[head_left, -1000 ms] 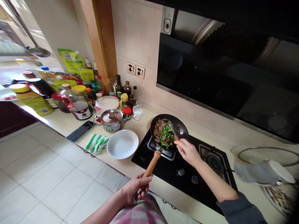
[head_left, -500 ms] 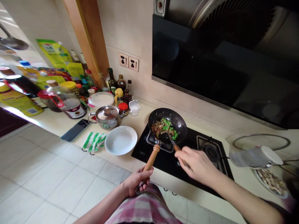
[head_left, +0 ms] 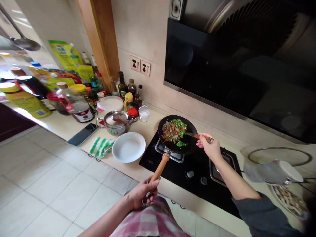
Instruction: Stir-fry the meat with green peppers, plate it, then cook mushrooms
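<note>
Wok (head_left: 189, 124) lies beyond the left hand (head_left: 145, 193) clasping its handle (head_left: 161, 167); right hand (head_left: 210, 147) grips a spatula (head_left: 197, 136).

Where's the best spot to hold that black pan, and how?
Likely by its wooden handle, from the near side: it sticks out that way from the pan, slim enough to wrap a hand around. The left hand grips its near end.

A pale counter (head_left: 152, 127) carried a cooktop (head_left: 176, 170), a wok (head_left: 191, 129) over its left burner. To the left, along the near edge, lay a white plate (head_left: 128, 147), striped cloth (head_left: 99, 146) and phone (head_left: 82, 134), with a steel pot (head_left: 116, 123) and bottles (head_left: 82, 112) farther back. A jug (head_left: 269, 172) stood at right.
</note>
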`<state>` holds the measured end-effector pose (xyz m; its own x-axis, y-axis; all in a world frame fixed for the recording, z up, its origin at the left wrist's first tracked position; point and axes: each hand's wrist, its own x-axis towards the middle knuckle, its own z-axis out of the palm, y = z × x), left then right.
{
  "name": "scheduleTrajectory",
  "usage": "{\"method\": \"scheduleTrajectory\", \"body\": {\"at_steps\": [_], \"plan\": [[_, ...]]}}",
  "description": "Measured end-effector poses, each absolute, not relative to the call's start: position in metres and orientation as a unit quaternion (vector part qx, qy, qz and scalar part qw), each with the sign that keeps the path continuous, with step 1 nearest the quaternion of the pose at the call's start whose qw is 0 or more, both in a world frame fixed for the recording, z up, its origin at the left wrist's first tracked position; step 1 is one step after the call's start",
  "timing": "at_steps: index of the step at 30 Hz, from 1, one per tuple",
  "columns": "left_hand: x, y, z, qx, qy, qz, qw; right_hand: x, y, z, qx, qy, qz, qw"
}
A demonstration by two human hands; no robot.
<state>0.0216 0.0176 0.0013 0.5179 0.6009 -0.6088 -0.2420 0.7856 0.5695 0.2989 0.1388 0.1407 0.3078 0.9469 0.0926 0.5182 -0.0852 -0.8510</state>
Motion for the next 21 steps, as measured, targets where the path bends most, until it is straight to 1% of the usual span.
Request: {"method": "scheduleTrajectory", "body": {"at_steps": [3, 6, 7, 9, 13, 15, 17, 21], "plan": [[0.023, 0.018, 0.005, 0.201, 0.438, 0.242, 0.842, 0.306, 0.131, 0.156, -0.642, -0.654, 0.215, 0.337], [0.024, 0.018, 0.008, 0.201, 0.447, 0.246, 0.836, 0.34, 0.141, 0.177, -0.639, -0.703, 0.15, 0.274], [0.025, 0.018, 0.008, 0.201, 0.449, 0.249, 0.834, 0.352, 0.151, 0.179, -0.645, -0.699, 0.142, 0.273], [0.026, 0.019, 0.008, 0.201, 0.45, 0.252, 0.833, 0.37, 0.173, 0.168, -0.66, -0.664, 0.168, 0.309], [0.028, 0.019, 0.007, 0.193, 0.455, 0.253, 0.831, 0.369, 0.195, 0.121, -0.641, -0.526, 0.341, 0.443], [0.028, 0.019, 0.007, 0.194, 0.461, 0.253, 0.828, 0.361, 0.182, 0.11, -0.611, -0.518, 0.385, 0.459], [0.028, 0.019, 0.006, 0.197, 0.461, 0.249, 0.829, 0.355, 0.156, 0.116, -0.594, -0.566, 0.369, 0.437], [0.028, 0.019, 0.007, 0.198, 0.461, 0.248, 0.829, 0.352, 0.1, 0.15, -0.599, -0.651, 0.263, 0.385]]}}
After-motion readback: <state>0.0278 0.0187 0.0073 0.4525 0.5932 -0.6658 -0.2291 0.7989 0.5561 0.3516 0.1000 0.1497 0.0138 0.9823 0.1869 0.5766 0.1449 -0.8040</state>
